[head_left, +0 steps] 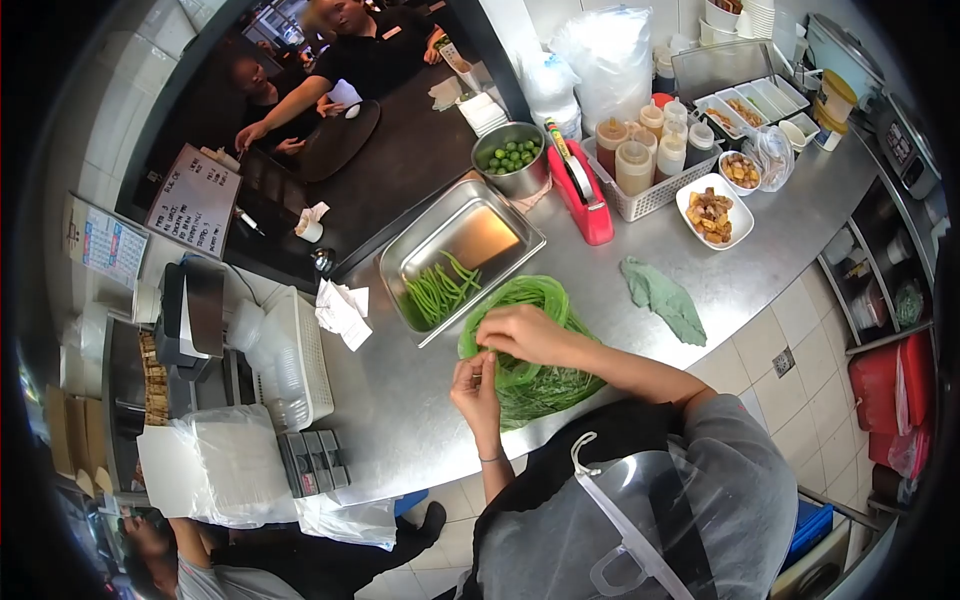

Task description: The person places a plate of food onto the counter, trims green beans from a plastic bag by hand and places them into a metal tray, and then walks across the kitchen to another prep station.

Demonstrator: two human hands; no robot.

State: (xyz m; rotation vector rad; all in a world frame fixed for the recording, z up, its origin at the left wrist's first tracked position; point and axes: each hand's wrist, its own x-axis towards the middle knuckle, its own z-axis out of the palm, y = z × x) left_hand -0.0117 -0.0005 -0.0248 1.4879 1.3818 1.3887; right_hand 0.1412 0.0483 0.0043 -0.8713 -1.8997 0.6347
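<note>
My right hand (522, 334) and my left hand (476, 388) meet over a green plastic bag (543, 291) on the steel counter. The fingers of both hands are pinched together, fingertips nearly touching; whatever lies between them is too small to make out. Long green beans (550, 398) fill the bag, part of them hidden under my right forearm. Just beyond my hands stands a rectangular steel tray (480, 225), with a loose pile of green beans (438, 292) at its near left end.
A green cloth (664, 300) lies to the right. Behind are a red tape dispenser (582, 195), a pot of limes (512, 160), a basket of sauce bottles (640, 205) and a white bowl of food (715, 212). Crumpled papers (343, 313) lie left. Other people stand beyond the counter and at lower left.
</note>
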